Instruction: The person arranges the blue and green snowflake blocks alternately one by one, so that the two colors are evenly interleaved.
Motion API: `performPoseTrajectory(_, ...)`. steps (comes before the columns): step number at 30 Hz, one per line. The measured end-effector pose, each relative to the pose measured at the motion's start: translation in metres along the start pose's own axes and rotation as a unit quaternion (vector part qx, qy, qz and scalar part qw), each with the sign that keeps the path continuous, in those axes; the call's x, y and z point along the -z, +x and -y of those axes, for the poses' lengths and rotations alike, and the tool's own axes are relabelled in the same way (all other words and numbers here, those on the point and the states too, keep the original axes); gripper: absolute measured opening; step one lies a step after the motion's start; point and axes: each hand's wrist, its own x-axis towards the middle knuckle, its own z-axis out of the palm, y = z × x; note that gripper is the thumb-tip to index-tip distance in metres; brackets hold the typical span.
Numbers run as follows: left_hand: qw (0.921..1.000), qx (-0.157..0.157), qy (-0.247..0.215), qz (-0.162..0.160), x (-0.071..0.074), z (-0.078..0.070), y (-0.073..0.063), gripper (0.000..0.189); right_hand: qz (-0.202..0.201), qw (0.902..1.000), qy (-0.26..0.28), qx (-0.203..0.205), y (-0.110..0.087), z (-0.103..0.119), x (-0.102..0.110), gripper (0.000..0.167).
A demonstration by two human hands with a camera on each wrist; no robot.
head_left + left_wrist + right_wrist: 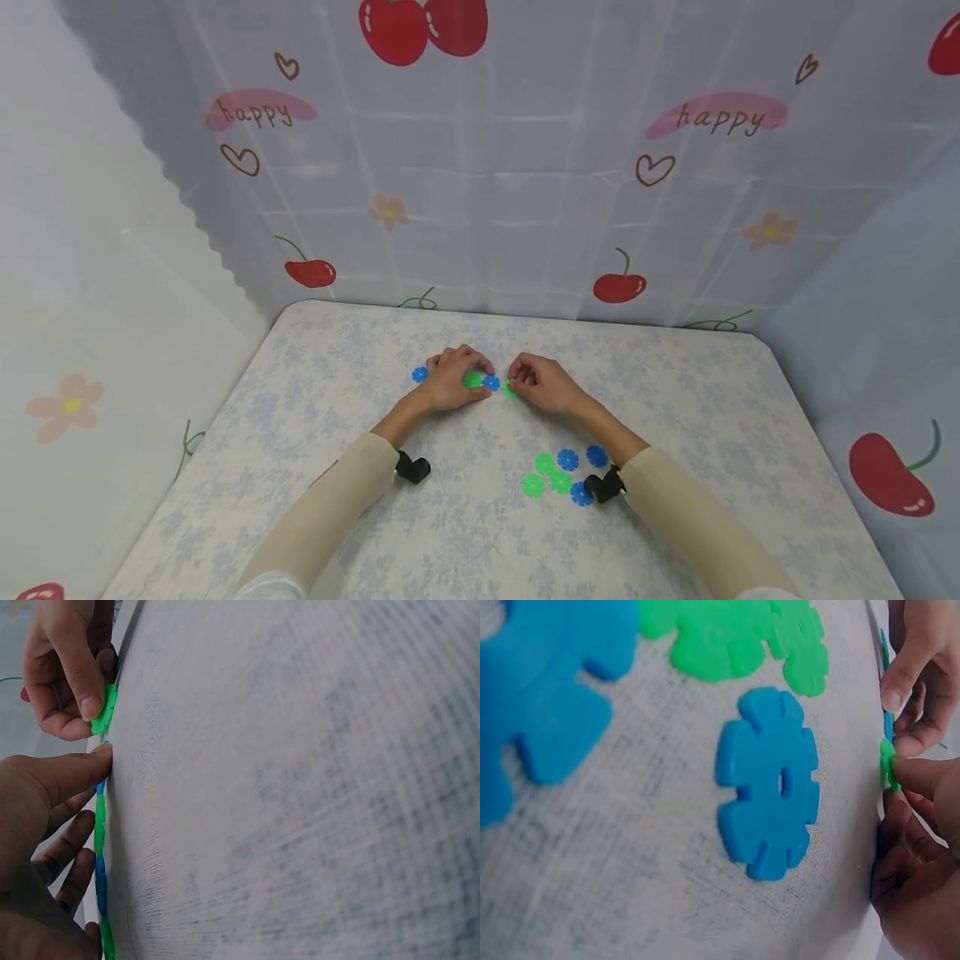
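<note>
My left hand [450, 379] lies over a row of notched plastic discs, thumb and index finger pinching the blue disc [491, 382] at its right end. Beside that one is a green disc [472, 380]; another blue disc [419, 375] shows left of the fingers. The left wrist view sees the row edge-on, green and blue by turns, partly hidden by the fingers. My right hand [547, 385] pinches a green disc [106, 711] between thumb and index finger, just right of the row. In the head view a small gap separates it from the blue disc.
Several loose discs, such as a green disc [533, 486] and a blue disc [567, 459], lie flat near the right forearm. One blue disc [769, 784] shows close up in the right wrist view. A patterned cloth covers the table [360, 533]; a printed curtain [487, 183] hangs behind.
</note>
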Motion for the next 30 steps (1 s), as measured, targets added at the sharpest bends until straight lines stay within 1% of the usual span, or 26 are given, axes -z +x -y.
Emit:
performPoseTrajectory(6, 1.0000, 0.001, 0.001, 0.000, -0.0021, 0.0019, 0.0009, 0.025, -0.009, 0.9996, -0.026, -0.002, 0.0016, 0.0009, -0.0027, 0.007)
performPoseTrajectory(9, 1.0000, -0.001, 0.000, 0.003, -0.0020, 0.0018, 0.0012, 0.026, -0.015, 0.9992, -0.036, -0.005, 0.0021, -0.0006, -0.0030, 0.010)
performPoseTrajectory(11, 1.0000, -0.002, -0.001, 0.002, -0.0016, 0.0015, 0.0012, 0.026, -0.015, 0.9993, -0.034, -0.006, 0.0021, -0.0022, -0.0030, 0.014)
performPoseTrajectory(16, 1.0000, 0.003, 0.000, 0.000, -0.0008, 0.0012, 0.0001, 0.024, -0.001, 0.9995, -0.031, -0.003, 0.0027, -0.0040, -0.0039, 0.023)
performPoseTrajectory(30, 0.9999, 0.007, 0.007, -0.005, -0.0018, 0.0015, 0.0007, 0.024, -0.002, 0.9994, -0.035, 0.001, 0.0033, -0.0016, -0.0040, 0.023)
